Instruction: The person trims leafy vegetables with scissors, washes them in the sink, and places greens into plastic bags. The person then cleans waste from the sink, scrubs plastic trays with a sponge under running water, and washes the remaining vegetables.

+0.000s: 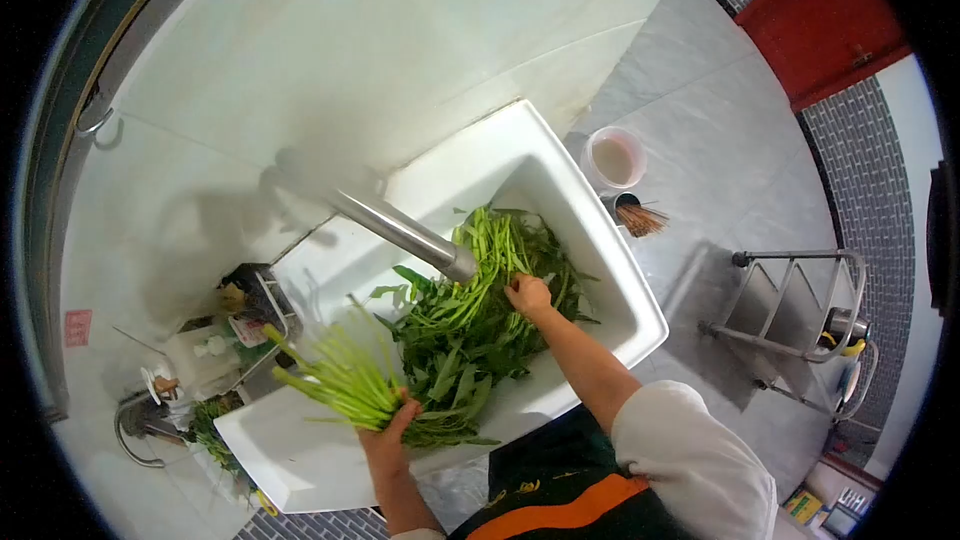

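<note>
Leafy greens with long pale stems, which look like water spinach (pixel 455 350), fill the middle and right of the white sink (pixel 630 315). At the sink's left part, my left hand (pixel 388 425) is closed around a bunch of water spinach (pixel 345 375), its cut stems pointing up and left and its leaves trailing right. My right hand (pixel 527 295) is closed on some thin stems at the right of the pile; its fingertips are partly hidden among them. The metal faucet (pixel 410 238) reaches over the greens, just left of my right hand.
Beyond the sink's right side stand a white bucket (pixel 613 158) and a dark container of thin sticks (pixel 640 217). A metal trolley (pixel 790 310) is farther right. Left of the sink are a wire rack (pixel 265 305), a pale plastic container (pixel 200 360) and more greens (pixel 215 430).
</note>
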Demonstrator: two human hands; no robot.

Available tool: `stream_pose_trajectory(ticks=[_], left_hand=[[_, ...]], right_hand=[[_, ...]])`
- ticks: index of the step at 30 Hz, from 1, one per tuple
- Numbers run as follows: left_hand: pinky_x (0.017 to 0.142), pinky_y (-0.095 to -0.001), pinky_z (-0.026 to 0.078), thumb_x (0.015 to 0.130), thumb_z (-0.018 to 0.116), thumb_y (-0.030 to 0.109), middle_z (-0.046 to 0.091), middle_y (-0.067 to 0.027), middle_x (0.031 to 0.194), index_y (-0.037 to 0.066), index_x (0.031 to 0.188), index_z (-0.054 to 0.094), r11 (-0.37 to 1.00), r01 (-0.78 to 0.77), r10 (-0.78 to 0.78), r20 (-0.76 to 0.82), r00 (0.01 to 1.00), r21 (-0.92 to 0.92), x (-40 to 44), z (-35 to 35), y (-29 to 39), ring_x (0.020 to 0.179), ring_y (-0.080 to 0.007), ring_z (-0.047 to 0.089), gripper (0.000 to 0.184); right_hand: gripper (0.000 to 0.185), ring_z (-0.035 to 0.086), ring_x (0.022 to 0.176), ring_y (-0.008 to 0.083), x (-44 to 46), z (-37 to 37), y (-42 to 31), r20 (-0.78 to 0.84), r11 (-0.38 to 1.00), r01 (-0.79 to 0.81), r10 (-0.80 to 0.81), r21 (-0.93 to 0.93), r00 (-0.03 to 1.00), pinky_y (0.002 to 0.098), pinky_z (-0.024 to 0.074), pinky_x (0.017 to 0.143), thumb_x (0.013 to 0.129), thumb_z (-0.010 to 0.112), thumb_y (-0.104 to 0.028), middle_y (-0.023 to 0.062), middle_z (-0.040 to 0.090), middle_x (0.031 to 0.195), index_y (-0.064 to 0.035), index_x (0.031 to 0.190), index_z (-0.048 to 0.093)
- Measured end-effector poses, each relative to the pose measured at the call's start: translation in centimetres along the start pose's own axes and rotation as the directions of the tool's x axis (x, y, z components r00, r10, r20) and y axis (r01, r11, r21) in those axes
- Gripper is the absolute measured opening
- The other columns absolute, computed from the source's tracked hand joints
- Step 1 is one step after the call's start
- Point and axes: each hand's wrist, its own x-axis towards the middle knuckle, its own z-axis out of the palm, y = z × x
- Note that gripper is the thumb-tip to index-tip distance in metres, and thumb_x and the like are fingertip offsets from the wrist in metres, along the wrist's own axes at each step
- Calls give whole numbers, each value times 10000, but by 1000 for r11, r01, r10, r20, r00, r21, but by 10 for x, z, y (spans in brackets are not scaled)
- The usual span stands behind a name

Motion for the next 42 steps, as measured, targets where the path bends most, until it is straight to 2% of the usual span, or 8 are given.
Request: stream_pose_trajectory(ticks=[6,12,17,23,27,29,34,42], left_hand=[[613,-296,481,627,647,-37,569,-92,757,-28,866,539,999,42,-42,-3,999,-27,8,29,-9,678,-181,563,262],[682,-254,445,645,649,-17,586,-93,862,-30,860,562,998,61,-63,95,993,23,19,63,-15,743,-156,551,233],[666,-241,422,640,656,-15,575,-70,847,-23,871,562,999,-54,53,123,991,1,32,78,-30,738,-122,529,250],[628,-264,441,657,630,-38,571,-82,788,-38,849,549,983,-179,177,-51,983,-28,51,68,-48,687,-149,545,208],[602,-271,446,651,619,-52,574,-96,767,-37,840,547,988,-131,122,-107,987,-78,55,60,-46,651,-160,547,203],[603,-270,442,647,616,-59,572,-95,788,-36,849,543,984,-141,131,-99,986,-106,54,62,-43,656,-158,545,216],[641,-257,428,637,619,-65,561,-81,826,-25,876,532,985,-114,106,-69,992,-132,50,62,-40,708,-149,535,257],[670,-262,425,615,623,-66,551,-62,812,-9,873,534,992,-92,97,56,994,-85,49,54,-42,718,-150,531,278]], right_hand=[[265,538,573,223,-50,-41,-14,-292,889,378,-301,258,908,330,433,540,704,617,-280,100,550,637,-34,738,526],[197,463,517,156,-122,-68,-65,-88,740,398,-421,542,903,289,393,501,705,629,-144,82,477,575,-16,728,482],[181,504,619,335,-130,-59,-80,-215,610,753,-723,247,656,368,416,537,651,591,-32,148,494,699,7,800,497],[217,520,705,306,-127,-57,-81,-129,615,768,-760,177,637,361,431,598,644,559,-1,132,504,786,-6,859,528],[293,498,821,270,-121,-72,-75,56,683,557,-607,-472,793,344,435,664,605,541,-23,118,508,849,-48,896,532],[362,459,906,271,-117,-75,-80,-205,654,662,-750,-365,629,353,414,745,596,565,-40,122,495,947,-49,954,516],[359,489,910,282,-97,-60,-96,-32,428,739,-855,521,517,341,399,761,689,579,-85,122,525,968,-25,1032,488],[106,529,685,319,-112,-66,-99,-12,490,806,-852,332,523,368,425,579,719,552,-105,144,539,734,-24,785,541]])
